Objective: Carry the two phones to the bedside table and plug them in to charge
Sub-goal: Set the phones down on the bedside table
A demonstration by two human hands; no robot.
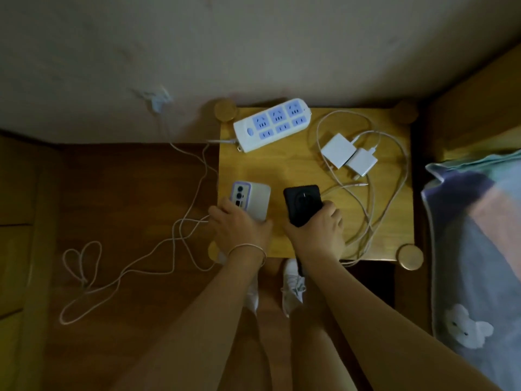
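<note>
A white phone (253,198) with a purple camera frame lies face down over the near left part of the wooden bedside table (298,167). My left hand (239,230) grips its near end. Right of it is a black phone (303,203), camera side up, and my right hand (318,232) is closed around its near end. Two white charger plugs (348,153) with coiled white cables (392,193) rest on the table's right half. A white power strip (272,124) with blue sockets lies at the table's far left.
The strip's white cord (180,230) trails off the table's left edge in loops across the wooden floor to a wall socket (158,98). A bed with a blue blanket (473,249) borders the table on the right. My white shoes (293,286) stand beside the table's near edge.
</note>
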